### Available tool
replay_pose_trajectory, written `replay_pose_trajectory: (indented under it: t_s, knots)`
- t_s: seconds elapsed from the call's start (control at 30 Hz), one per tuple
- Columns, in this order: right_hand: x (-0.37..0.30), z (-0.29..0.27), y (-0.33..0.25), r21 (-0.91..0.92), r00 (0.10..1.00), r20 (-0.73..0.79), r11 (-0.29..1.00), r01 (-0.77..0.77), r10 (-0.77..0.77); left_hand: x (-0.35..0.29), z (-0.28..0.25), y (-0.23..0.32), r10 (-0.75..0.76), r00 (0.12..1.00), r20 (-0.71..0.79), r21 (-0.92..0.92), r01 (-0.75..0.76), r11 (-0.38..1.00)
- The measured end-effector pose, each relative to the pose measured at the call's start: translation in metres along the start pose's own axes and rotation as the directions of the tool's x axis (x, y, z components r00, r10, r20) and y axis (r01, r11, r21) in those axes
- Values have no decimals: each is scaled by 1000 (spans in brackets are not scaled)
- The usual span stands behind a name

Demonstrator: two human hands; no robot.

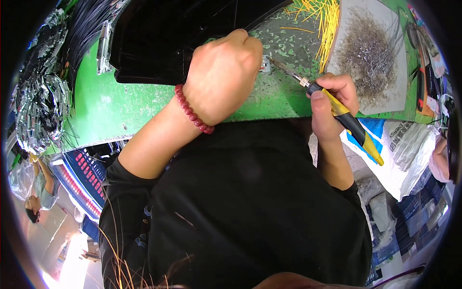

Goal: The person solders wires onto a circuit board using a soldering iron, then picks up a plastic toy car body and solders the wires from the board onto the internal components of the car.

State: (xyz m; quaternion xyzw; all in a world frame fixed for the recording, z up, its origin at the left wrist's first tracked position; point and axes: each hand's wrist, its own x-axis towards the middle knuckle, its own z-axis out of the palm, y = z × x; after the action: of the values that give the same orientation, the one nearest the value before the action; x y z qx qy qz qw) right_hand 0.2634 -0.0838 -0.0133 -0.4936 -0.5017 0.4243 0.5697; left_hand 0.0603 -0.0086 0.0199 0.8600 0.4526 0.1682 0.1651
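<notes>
My right hand (334, 103) grips the yellow and black handle of a soldering iron (342, 115) like a pen. The iron's metal tip slants up and left, ending close beside a small silvery part (265, 64) on the bench. That part shows at the right edge of my left hand (224, 72). My left hand is curled, back upward, over the green bench top (144, 103). Its fingertips are hidden beneath it, so what they pinch does not show. A string of dark red beads (188, 111) circles my left wrist.
A shiny black panel or tray (149, 43) lies behind my left hand. Yellow wires (329, 29) are bunched beyond the iron, beside a grey board (382, 103) covered in dark residue and metal bits. Black cables with silvery connectors (43, 106) heap at the left. Another person (43, 185) is at far left.
</notes>
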Motion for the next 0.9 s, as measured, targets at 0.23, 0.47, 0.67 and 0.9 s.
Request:
replay_pose_trajectory:
  t_s: [0.23, 0.47, 0.67, 0.9]
  knots:
    - [1, -2, -4, -73, 999, 38, 997, -17, 20, 1, -1, 0, -8, 999, 48, 39, 6, 999]
    - [2, 0, -2, -43, 999, 36, 999, -17, 18, 1, -1, 0, -2, 999, 32, 28, 1, 1000]
    - [2, 1, -1, -18, 999, 15, 999, -32, 32, 1, -1, 0, 1, 1000, 27, 18, -2, 1000]
    - [3, -2, -4, -114, 997, 80, 993, -7, 16, 1, 0, -1, 2, 1000, 28, 17, -3, 1000]
